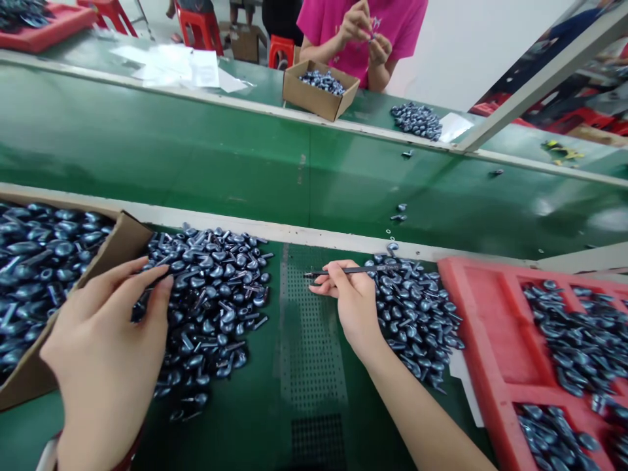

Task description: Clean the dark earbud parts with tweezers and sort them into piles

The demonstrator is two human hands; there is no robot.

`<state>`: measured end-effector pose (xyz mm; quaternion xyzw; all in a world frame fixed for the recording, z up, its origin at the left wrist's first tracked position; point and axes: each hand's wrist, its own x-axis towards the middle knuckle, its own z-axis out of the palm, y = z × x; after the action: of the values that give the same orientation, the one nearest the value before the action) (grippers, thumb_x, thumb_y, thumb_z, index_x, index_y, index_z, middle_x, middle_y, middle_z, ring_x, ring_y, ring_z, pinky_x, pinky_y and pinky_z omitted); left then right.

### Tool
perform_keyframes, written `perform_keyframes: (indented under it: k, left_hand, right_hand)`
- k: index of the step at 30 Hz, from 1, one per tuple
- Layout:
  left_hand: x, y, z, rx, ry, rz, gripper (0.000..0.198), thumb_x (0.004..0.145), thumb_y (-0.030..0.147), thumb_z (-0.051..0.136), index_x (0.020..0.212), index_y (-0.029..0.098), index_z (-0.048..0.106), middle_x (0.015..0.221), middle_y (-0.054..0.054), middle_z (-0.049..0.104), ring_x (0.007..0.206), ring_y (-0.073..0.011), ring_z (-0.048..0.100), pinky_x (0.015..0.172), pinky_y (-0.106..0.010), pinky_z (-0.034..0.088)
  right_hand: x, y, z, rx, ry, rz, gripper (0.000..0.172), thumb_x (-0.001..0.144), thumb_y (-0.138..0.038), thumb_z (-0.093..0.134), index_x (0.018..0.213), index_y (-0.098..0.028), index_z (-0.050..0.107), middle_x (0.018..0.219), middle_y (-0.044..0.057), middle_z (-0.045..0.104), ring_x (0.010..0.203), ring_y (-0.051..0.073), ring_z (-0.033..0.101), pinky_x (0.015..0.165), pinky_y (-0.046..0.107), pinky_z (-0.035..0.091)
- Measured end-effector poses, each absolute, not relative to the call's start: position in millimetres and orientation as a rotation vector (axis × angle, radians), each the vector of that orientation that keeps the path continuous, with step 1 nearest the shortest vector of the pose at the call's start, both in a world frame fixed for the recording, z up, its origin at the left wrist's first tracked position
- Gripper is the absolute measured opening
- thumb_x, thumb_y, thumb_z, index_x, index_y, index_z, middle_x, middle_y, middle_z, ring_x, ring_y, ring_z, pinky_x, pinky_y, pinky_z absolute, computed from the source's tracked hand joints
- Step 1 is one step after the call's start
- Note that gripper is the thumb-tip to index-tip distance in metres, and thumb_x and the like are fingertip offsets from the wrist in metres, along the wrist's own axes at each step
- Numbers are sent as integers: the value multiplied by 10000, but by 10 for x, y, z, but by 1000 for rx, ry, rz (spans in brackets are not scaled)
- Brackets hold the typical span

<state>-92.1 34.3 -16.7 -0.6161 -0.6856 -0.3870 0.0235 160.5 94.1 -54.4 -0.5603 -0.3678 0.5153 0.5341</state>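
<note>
My left hand [110, 340] reaches over the left pile of small dark-blue metal parts [216, 301], fingers pinched together on one of the parts at the pile's left edge. My right hand [350, 297] pinches a thin dark rod [353, 270] that lies level and points left and right. It hovers beside a second pile of the same parts [417, 314] on the green table [304, 366].
A cardboard box [122, 242] full of parts stands at the left. A red tray [495, 340] with parts sits at the right. Beyond a green conveyor [196, 157], a person in a pink shirt [392, 26] works with a small box [318, 88] and a pile [417, 120].
</note>
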Motion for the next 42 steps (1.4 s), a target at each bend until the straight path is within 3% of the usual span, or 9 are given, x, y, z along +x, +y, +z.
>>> perform_keyframes:
  k: [4, 7, 10, 14, 17, 23, 30, 36, 42]
  left_hand:
    - [-654, 339, -99, -1878, -1920, -1097, 248, 683, 148, 748, 930, 131, 738, 1029, -130, 722, 891, -303, 651, 891, -472, 493]
    - [-288, 219, -99, -2284, -1841, -1089, 252, 771, 91, 657, 1016, 135, 696, 1124, -129, 679, 1012, -254, 622, 944, -418, 487]
    - [35, 138, -205, -2683, -1718, -822, 331, 833, 135, 597, 1162, 116, 623, 1294, -156, 589, 1214, -269, 524, 989, -419, 487]
    - [211, 135, -381, -2800, -1638, -376, 515, 758, 187, 695, 1241, 61, 569, 1380, -217, 507, 1280, -337, 460, 990, -450, 486]
    - [214, 136, -444, -2802, -1647, -240, 537, 762, 161, 684, 1272, 63, 547, 1404, -230, 468, 1308, -342, 412, 1011, -428, 464]
    - [244, 131, -417, -2794, -1695, -191, 523, 786, 69, 603, 1303, 75, 521, 1414, -235, 444, 1309, -339, 399, 967, -399, 500]
    - [242, 132, -439, -2822, -1659, -212, 538, 777, 75, 607, 1305, 61, 511, 1410, -259, 436, 1303, -360, 399, 947, -421, 514]
    - [251, 137, -463, -2813, -1665, -212, 537, 790, 98, 609, 1318, 88, 507, 1417, -246, 435, 1302, -353, 406, 883, -397, 556]
    - [182, 132, -474, -2842, -1605, -216, 562, 750, 33, 601, 1302, 98, 524, 1411, -235, 455, 1302, -349, 418, 933, -418, 523]
  right_hand:
    - [1610, 935, -574, -1334, -868, 1236, 166, 820, -318, 602, 740, -174, 581, 493, -64, 564, 537, 121, 616, 618, 327, 611]
    - [1611, 926, -578, -1336, -884, 1236, 177, 826, -334, 604, 744, -179, 579, 498, -66, 560, 549, 118, 612, 644, 328, 606]
    - [1615, 918, -591, -1339, -912, 1227, 197, 828, -362, 613, 755, -181, 580, 530, -56, 583, 543, 111, 598, 663, 325, 597]
    - [1622, 907, -604, -1336, -946, 1220, 212, 826, -382, 618, 763, -182, 587, 551, -48, 591, 543, 115, 590, 666, 332, 590]
    - [1628, 906, -608, -1337, -950, 1222, 210, 832, -375, 610, 760, -180, 587, 557, -44, 594, 542, 117, 591, 682, 345, 589]
    - [1630, 918, -608, -1336, -937, 1235, 201, 828, -366, 611, 758, -179, 587, 555, -43, 599, 530, 117, 586, 680, 352, 590]
    - [1621, 914, -607, -1327, -916, 1241, 192, 828, -358, 617, 755, -182, 592, 527, -54, 577, 559, 129, 600, 680, 346, 581]
    - [1647, 920, -618, -1305, -900, 1292, 255, 837, -363, 612, 999, -168, 636, 533, -49, 602, 604, 142, 614, 662, 317, 550]
    - [1649, 915, -608, -1248, -866, 1288, 213, 879, -325, 577, 1004, -158, 623, 591, -42, 647, 531, 101, 579, 655, 279, 512]
